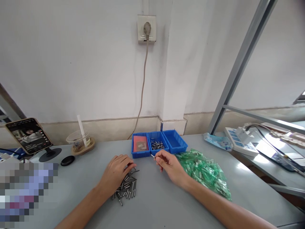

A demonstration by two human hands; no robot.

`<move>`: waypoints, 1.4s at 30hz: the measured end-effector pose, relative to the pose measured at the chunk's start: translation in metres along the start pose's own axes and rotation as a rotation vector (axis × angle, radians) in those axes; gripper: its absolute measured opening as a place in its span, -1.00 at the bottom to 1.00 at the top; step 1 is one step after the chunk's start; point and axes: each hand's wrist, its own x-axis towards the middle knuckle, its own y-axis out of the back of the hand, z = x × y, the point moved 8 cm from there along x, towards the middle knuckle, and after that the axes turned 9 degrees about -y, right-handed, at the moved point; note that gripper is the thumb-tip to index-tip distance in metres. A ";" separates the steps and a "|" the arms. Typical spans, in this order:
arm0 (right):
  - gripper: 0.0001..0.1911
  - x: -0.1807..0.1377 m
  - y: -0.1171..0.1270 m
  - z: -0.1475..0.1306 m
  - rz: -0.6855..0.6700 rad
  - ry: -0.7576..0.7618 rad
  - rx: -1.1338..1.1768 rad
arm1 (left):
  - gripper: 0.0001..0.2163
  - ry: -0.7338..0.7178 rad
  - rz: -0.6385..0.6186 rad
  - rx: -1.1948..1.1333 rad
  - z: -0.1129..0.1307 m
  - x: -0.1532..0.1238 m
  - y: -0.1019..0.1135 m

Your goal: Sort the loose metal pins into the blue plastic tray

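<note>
Small slim metal pins [128, 187] lie in a loose pile on the grey table. My left hand [116, 171] rests over the back of that pile, its fingers curled and drawn together. Whatever lies between those fingertips is hidden. Thumb and fingers of my right hand [168, 163] pinch a small metal pin [152, 156], which sticks out to the left, just in front of the blue bins. The middle blue bin [164, 150] contains many short metal pieces. Right beside it, the left blue bin [141, 155] has a reddish packet and small pale pieces in it.
A third blue bin [175, 149] adjoins on the right. Crumpled green plastic bags [205, 173] lie beside my right forearm. At the left stand a phone [28, 135] on a stand, a black disc [67, 160] and a plastic cup [78, 140]. A power strip [240, 143] sits far right.
</note>
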 end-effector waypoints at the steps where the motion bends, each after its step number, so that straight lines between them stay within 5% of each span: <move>1: -0.59 0.001 -0.001 0.002 -0.027 -0.026 0.046 | -0.69 0.002 0.002 -0.004 -0.001 0.000 0.000; 13: -0.58 0.003 -0.003 0.012 -0.100 -0.199 0.454 | -0.68 0.029 -0.020 -0.065 -0.005 -0.001 -0.003; 29: -0.83 -0.005 0.012 -0.006 0.141 0.055 -0.150 | -0.69 0.035 -0.045 -0.048 -0.005 -0.003 -0.005; 42: -0.56 -0.001 0.005 -0.002 -0.016 -0.085 0.116 | -0.68 0.062 -0.052 -0.064 -0.007 -0.002 -0.005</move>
